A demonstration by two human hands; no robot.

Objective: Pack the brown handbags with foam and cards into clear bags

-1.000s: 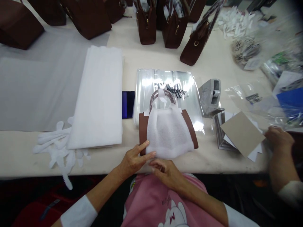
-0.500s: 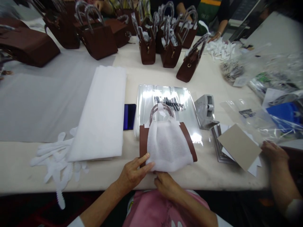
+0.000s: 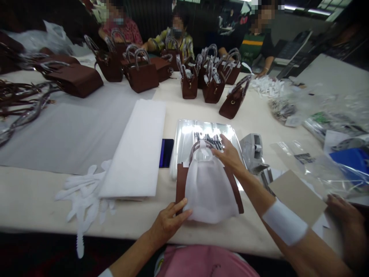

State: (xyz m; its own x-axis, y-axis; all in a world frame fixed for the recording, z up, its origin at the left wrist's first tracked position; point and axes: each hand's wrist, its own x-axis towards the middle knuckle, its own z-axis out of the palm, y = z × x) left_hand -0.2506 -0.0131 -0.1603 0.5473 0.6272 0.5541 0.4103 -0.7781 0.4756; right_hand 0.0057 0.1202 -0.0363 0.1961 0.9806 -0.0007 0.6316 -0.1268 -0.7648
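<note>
A small brown handbag [image 3: 181, 181] lies on the table in front of me, a sheet of white foam [image 3: 211, 196] covering its front. Its handles [image 3: 198, 145] point away from me, with a strip of white over them. My left hand [image 3: 170, 221] holds the bag at its lower left corner, thumb and forefinger on the foam's edge. Beside the handles my right hand [image 3: 229, 154] reaches forward, fingers apart, over a stack of clear plastic bags [image 3: 184, 132]. Whether its fingertips touch the plastic I cannot tell.
Folded white foam [image 3: 138, 154], white cut-outs [image 3: 83, 188] and a phone [image 3: 166, 153] lie left. Right are a grey tape dispenser [image 3: 252, 150], a beige card [image 3: 298, 196] and another person's hand [image 3: 343, 209]. Several brown handbags [image 3: 144, 77] stand at the back, where people sit.
My right hand has moved from under the bag's near edge up and forward to beside the handles. My left hand stays at the corner. The view has tilted up.
</note>
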